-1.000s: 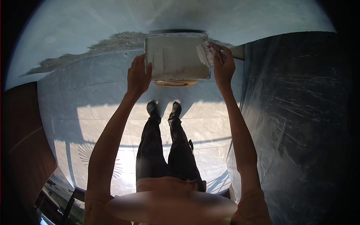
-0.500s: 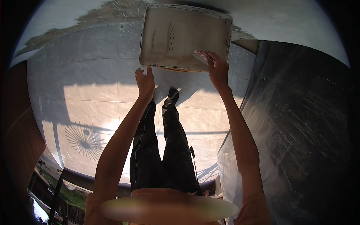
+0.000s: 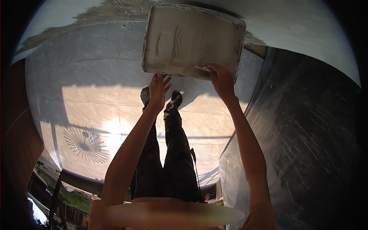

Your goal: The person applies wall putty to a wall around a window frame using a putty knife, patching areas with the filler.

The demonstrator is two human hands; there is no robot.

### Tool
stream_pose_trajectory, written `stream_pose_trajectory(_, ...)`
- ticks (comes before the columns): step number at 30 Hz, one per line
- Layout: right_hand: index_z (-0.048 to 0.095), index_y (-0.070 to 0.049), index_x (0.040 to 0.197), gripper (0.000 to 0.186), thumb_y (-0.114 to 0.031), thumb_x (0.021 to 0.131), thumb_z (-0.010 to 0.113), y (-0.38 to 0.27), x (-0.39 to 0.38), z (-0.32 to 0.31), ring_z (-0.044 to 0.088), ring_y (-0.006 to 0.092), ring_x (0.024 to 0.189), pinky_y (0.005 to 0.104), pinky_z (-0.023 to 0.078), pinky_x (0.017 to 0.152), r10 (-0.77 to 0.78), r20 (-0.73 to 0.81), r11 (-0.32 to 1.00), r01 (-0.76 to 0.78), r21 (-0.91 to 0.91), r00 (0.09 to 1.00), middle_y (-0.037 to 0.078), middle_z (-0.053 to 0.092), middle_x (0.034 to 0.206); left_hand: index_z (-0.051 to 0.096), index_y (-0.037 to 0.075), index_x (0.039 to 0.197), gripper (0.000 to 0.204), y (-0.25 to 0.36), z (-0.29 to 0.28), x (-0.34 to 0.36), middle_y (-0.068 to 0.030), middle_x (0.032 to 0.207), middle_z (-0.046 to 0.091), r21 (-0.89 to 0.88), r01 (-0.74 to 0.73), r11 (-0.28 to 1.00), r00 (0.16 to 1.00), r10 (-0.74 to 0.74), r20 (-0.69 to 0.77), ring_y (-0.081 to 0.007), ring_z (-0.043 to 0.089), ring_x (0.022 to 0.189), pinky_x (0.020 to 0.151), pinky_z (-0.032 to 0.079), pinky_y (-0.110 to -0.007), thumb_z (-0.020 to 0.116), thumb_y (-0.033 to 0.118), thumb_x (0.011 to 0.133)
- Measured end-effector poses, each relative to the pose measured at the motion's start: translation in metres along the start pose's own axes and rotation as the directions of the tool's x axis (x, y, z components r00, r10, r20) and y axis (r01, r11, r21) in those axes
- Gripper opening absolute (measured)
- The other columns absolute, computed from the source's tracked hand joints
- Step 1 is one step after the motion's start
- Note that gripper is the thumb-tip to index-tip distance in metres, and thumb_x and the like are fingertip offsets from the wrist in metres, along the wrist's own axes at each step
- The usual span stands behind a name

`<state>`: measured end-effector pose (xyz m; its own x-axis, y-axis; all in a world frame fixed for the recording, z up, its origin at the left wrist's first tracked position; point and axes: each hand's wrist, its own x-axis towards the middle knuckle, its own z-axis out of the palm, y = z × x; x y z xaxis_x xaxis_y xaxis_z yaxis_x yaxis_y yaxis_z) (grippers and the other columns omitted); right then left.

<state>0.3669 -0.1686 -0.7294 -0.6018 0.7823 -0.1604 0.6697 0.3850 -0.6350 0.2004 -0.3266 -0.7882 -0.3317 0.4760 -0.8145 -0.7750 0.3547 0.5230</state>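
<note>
A rectangular beige-grey piece [image 3: 191, 38] with a rough, dark-and-white rim and a few dark line marks lies in front of me; whether it is a tub, a seat or a panel I cannot tell. My right hand [image 3: 222, 79] is closed around a small flat tool [image 3: 203, 68] smeared with white, held against or just over its near right part. At its near left edge is my left hand [image 3: 158, 90], fingertips at the rim and other fingers spread apart. Whether it bears on the rim is unclear.
Pale floor tiles [image 3: 92, 96] carry sunlight and shadows. A scratched plastic sheet [image 3: 291, 134] hangs or stands along the right. Ahead is a pale wall [image 3: 291, 23] with a grey smeared band [image 3: 103, 15]. My feet [image 3: 175, 99] stand close to the rectangular piece.
My left hand has moved right and up to the rim of the rectangular piece. My right hand has slid slightly toward me with the tool. More of my left foot shows.
</note>
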Motion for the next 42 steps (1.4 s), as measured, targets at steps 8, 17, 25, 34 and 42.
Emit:
stream_pose_trajectory(8,0.069,-0.005,0.107,0.023,0.001,0.087,0.06,0.009,0.003,-0.005,0.069,0.0324,0.092,0.038,0.054,0.082,-0.061,0.059,0.997,0.064,-0.041,0.996,0.016,0.071,0.1,0.035,0.007,0.144,0.054,-0.001,0.003,-0.001,-0.0108,0.146,0.044,-0.025,-0.019,0.999,1.0,0.02,0.024,-0.0257,0.051,0.13,0.104,0.042,-0.042,0.045,0.042,0.103)
stream_pose_trajectory(17,0.067,-0.003,0.109,0.025,0.002,0.086,0.06,0.012,0.016,-0.012,0.068,0.0317,0.094,0.0377,0.053,0.084,-0.117,0.179,0.992,0.124,-0.031,0.977,0.015,0.07,0.102,0.04,0.008,0.14,0.049,-0.003,-0.003,0.003,-0.0096,0.146,0.045,0.042,-0.018,0.999,1.0,0.018,-0.005,-0.0249,0.053,0.128,0.1,0.044,-0.042,0.044,0.041,0.104)
stream_pose_trajectory(25,0.069,-0.009,0.108,0.024,-0.002,0.087,0.06,0.008,0.024,-0.027,0.068,0.0326,0.091,0.0408,0.053,0.082,-0.027,0.24,1.0,0.024,0.015,0.97,0.013,0.071,0.098,0.043,0.008,0.138,0.047,0.003,0.002,0.001,-0.0078,0.144,0.048,0.108,0.013,0.994,0.999,-0.009,-0.043,-0.0229,0.057,0.123,0.094,0.046,-0.039,0.044,0.041,0.104)
stream_pose_trajectory(34,0.067,-0.009,0.112,0.028,0.0,0.086,0.061,0.002,0.029,-0.035,0.068,0.0322,0.093,0.0396,0.053,0.082,-0.083,0.249,0.996,0.075,0.042,0.965,0.013,0.071,0.1,0.045,0.01,0.138,0.047,0.004,0.002,0.0,-0.0069,0.142,0.05,0.175,0.033,0.984,0.997,-0.019,-0.08,-0.0213,0.06,0.119,0.09,0.047,-0.039,0.043,0.042,0.104)
stream_pose_trajectory(42,0.064,-0.006,0.118,0.03,-0.001,0.089,0.059,0.008,0.028,-0.042,0.07,0.0235,0.093,0.0341,0.052,0.081,0.022,0.133,0.964,-0.056,0.258,0.991,0.01,0.072,0.102,0.052,0.004,0.126,0.043,0.002,0.004,-0.002,-0.009,0.126,0.059,0.259,-0.024,0.966,0.99,0.059,-0.129,-0.023,0.063,0.113,0.088,0.047,-0.041,0.043,0.038,0.103)
